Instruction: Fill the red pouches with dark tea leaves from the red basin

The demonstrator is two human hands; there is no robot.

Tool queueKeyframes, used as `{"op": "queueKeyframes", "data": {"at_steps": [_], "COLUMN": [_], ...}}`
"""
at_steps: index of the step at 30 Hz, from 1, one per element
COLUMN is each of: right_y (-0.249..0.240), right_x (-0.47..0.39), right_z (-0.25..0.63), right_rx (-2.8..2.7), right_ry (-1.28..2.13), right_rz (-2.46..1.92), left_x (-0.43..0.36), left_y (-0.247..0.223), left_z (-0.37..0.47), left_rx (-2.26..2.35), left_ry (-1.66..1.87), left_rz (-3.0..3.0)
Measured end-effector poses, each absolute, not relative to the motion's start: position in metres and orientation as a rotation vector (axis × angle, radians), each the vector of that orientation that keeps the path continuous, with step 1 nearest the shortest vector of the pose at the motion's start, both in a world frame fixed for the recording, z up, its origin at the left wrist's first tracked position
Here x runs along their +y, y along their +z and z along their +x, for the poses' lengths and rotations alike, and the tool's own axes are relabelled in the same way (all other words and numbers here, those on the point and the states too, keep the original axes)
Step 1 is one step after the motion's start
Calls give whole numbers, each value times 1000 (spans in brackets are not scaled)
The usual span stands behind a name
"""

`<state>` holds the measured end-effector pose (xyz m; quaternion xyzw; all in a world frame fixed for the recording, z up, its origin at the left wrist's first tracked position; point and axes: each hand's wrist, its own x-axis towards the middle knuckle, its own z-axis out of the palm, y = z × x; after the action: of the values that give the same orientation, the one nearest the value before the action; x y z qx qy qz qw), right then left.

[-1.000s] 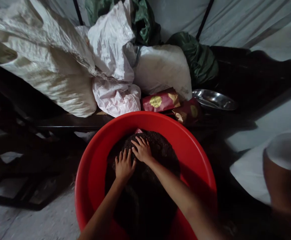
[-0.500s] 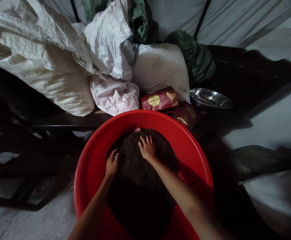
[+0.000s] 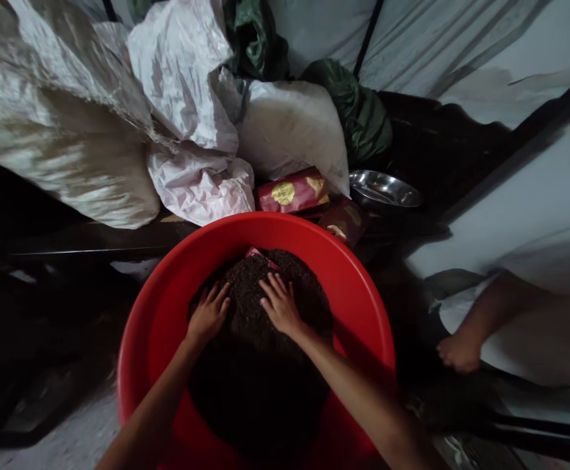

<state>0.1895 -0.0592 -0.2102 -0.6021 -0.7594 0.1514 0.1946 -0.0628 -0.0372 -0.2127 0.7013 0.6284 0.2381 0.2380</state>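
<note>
A big red plastic tub holds a heap of dark, fine loose material, whose exact kind I cannot make out. My left hand lies on the left side of the heap with its fingers spread. On the upper right of the heap rests my right hand, fingers apart and pointing away from me. Neither hand grips anything. Just beyond them a reddish piece pokes out of the dark material, mostly buried. The near part of the tub is in deep shadow.
Behind the tub runs a dark bench with large white sacks, a pinkish bag, maroon packets and a steel bowl. Green bags sit farther back. At right, another person's hand hangs beside the tub.
My left hand has spread its fingers and moved farther onto the heap. More of the reddish piece shows. Another person has come into view at right. The view has shifted right.
</note>
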Motion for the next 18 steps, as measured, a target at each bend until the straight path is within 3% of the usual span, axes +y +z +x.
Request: {"op": "queueKeyframes", "data": {"at_steps": [5, 11, 14, 18], "right_y": [-223, -224, -222, -224], "right_x": [-73, -93, -109, -127], "right_z": [263, 276, 275, 276], "right_rx": [-1640, -1681, -1691, -1659], "right_ry": [533, 791, 957, 1152], "right_rz": [-2345, -2450, -2479, -2454], "left_x": [-32, -92, -159, -221], "left_y": [-205, -162, -179, -232], "left_z": [-85, -28, -5, 13], "left_rx": [1903, 1770, 1758, 1982], "left_ry": [651, 985, 1031, 735], "left_rz": [1850, 1965, 1452, 1036]}}
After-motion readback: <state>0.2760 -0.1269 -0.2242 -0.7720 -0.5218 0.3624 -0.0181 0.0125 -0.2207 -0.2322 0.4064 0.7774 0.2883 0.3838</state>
